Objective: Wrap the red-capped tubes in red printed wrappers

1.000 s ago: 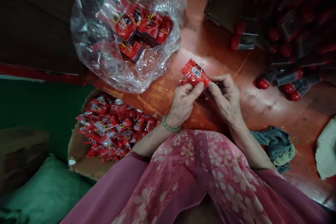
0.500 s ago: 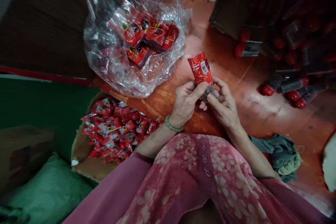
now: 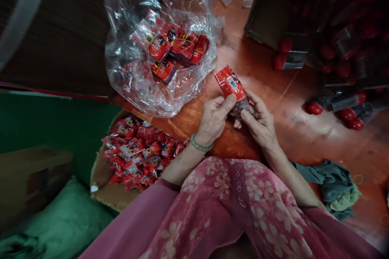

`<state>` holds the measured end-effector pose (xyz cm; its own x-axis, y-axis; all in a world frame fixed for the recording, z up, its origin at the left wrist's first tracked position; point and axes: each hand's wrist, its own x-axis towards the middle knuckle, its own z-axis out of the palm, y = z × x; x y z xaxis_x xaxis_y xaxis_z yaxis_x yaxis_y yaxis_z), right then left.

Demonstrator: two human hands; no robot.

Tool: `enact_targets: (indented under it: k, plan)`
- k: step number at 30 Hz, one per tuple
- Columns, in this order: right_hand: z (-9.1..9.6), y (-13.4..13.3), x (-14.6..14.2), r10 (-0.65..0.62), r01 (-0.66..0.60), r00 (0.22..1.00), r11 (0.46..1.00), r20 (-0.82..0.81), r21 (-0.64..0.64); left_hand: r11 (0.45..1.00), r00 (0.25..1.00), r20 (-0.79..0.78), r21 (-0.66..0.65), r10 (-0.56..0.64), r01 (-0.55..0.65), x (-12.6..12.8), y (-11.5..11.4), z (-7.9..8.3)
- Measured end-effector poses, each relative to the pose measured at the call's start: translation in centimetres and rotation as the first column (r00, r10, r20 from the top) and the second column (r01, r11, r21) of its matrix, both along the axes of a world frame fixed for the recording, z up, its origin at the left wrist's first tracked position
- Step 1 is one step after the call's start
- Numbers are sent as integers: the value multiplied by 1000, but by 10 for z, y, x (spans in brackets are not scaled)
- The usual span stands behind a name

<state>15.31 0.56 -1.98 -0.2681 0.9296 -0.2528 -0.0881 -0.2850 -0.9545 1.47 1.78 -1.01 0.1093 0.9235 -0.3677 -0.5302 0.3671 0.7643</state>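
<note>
Between my two hands is a small red printed plastic packet [image 3: 228, 80] with a white barcode and a see-through lower part showing dark contents. My left hand [image 3: 212, 118], with a green bead bracelet [image 3: 200, 144] at the wrist, pinches the packet's left side, thumb on top. Across from it, my right hand [image 3: 260, 120] grips the see-through lower end between thumb and fingers. The undersides of both grips are hidden. Beyond them, a clear plastic bag [image 3: 142, 99] holds several rubber-banded bundles of flat red wrappers [image 3: 160, 47].
Lower left, a cardboard box [image 3: 99, 170] is heaped with red packets [image 3: 136, 149]. At the upper right, red-capped clear tubes [image 3: 343, 99] spill from a dark carton [image 3: 264, 16] onto the orange-brown table [image 3: 288, 129]. A dark green cloth [image 3: 330, 182] lies beside my right forearm.
The packet's top has tipped to the left and its barcode has turned. Both hands keep their grip in nearly the same place. The whole view has shifted slightly.
</note>
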Motion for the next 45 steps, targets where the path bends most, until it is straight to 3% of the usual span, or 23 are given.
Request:
enact_targets:
  k: [6,13,17,24,33,38,45]
  plan:
    - [-14,8,7,10,-19,991,998,-135,-64,992,991,-41,4,-128,129,-3,2,1]
    - [-16,10,3,-25,26,985,1000,-171,4,998,999,-30,-64,20,-22,15,7,2]
    - [-16,9,5,-85,90,972,996,-217,14,999,999,-50,-44,15,-17,24,2,1]
    - [-19,15,7,-100,93,958,995,-270,-40,1000,998,-55,-13,-6,5,27,-3,-1]
    - [-20,13,-3,-234,231,950,972,-209,-39,988,987,-29,23,156,-156,28,0,1]
    - [-19,12,-1,-276,285,946,958,-169,32,982,982,-50,61,180,-177,39,-7,-10]
    - [-24,11,2,-315,324,946,934,-77,152,997,998,12,33,64,-65,34,-8,-12]
